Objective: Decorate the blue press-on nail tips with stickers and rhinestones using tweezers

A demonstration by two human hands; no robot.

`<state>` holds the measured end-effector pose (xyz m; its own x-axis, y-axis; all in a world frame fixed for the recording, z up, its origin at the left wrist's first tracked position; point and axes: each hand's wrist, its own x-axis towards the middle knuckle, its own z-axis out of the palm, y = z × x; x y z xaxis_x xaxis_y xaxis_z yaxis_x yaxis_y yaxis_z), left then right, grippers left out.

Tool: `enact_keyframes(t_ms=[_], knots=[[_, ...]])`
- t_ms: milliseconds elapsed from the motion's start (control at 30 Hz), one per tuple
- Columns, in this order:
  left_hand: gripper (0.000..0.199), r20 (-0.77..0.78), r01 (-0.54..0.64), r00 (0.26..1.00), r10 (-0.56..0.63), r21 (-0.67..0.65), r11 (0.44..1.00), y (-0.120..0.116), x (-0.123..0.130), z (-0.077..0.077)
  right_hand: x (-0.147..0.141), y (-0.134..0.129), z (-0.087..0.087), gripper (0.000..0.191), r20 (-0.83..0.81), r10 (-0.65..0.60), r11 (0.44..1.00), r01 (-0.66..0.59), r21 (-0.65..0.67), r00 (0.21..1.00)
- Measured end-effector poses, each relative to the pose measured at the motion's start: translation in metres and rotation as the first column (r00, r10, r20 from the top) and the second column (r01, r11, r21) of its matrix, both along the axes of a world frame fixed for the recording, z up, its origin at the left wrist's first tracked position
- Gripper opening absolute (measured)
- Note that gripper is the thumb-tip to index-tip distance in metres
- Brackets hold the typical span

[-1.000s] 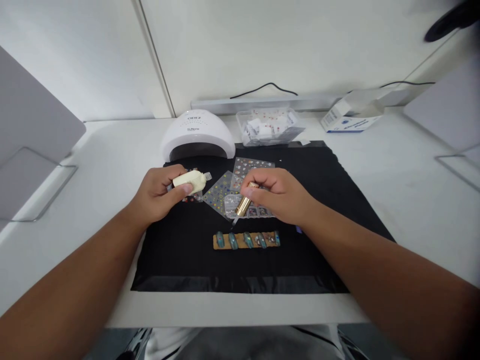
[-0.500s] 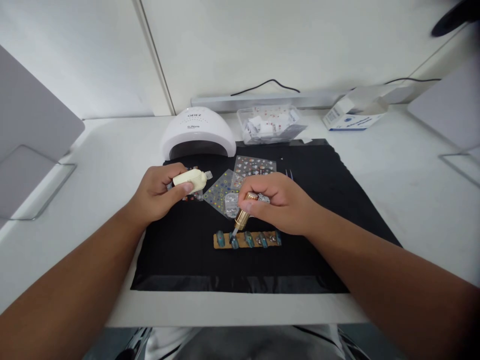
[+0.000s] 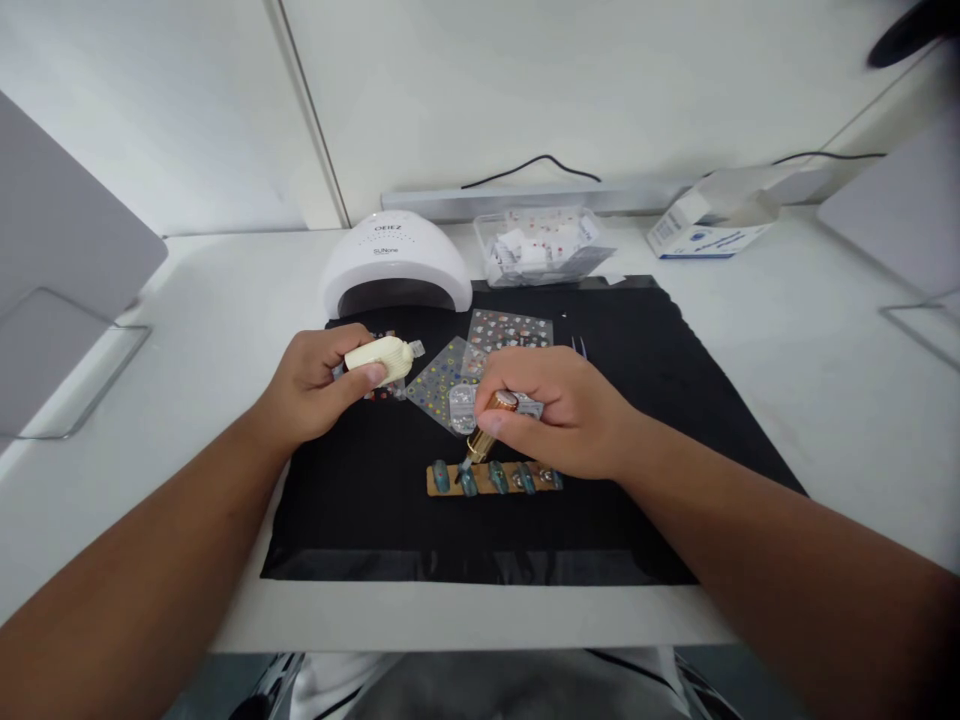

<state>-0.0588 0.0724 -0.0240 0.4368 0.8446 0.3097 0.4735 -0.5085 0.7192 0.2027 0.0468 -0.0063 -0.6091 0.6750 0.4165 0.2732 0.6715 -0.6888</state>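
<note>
My left hand (image 3: 319, 385) is closed round a cream ribbed nail polish bottle (image 3: 381, 360), tilted so its uncapped clear neck points right. In my right hand (image 3: 551, 410) is a gold-capped nail polish brush (image 3: 489, 428), pinched and slanting down to the left. The brush tip is at the second of several blue-green false nails (image 3: 469, 483), which sit in a row on a tan strip (image 3: 433, 488). Some of the nails on the right carry shiny decorations. Beside my right hand lies a clear case of small silvery pieces (image 3: 462, 410), partly hidden by that hand.
A black mat (image 3: 360, 520) covers the table's middle. On it lie sticker sheets (image 3: 436, 385) and tweezers (image 3: 579, 347). Behind stand a white nail lamp (image 3: 397, 245), a clear tray of packets (image 3: 491, 270) and an opened white box (image 3: 709, 225).
The brush has dipped slightly lower and to the left on the second nail, tilting a little with my right hand. My left hand and the bottle stay almost still.
</note>
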Motion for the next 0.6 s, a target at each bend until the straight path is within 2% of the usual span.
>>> enact_keyframes(t_ms=[67,167,333,433,600], knots=[[0.025,0.003,0.0,1.0,0.0,-0.002,1.0,0.0002,-0.0004,-0.0005,-0.0005,-0.0004,0.0004,0.016,-0.02,-0.036,0.999,0.036,0.022,0.999],[0.024,0.003,0.004,1.0,-0.004,0.002,1.0,0.0002,-0.001,-0.0011,0.0007,-0.0001,0.0022,0.016,-0.058,-0.057,0.997,0.054,-0.053,0.997],[0.022,0.028,0.035,0.999,-0.035,-0.016,0.999,-0.0004,-0.0012,-0.0014,0.0039,0.0021,0.0013,0.015,-0.077,0.05,0.986,-0.062,-0.157,0.996],[0.024,0.025,0.029,0.999,-0.029,-0.016,0.999,-0.0002,-0.0017,-0.0019,0.0044,0.0039,-0.0019,0.015,-0.043,0.066,0.987,-0.071,-0.145,0.997],[0.025,0.009,0.02,1.0,-0.02,0.018,1.0,0.0008,-0.002,-0.0022,0.0064,0.0073,-0.0036,0.015,-0.013,0.014,0.991,-0.016,-0.13,1.0]])
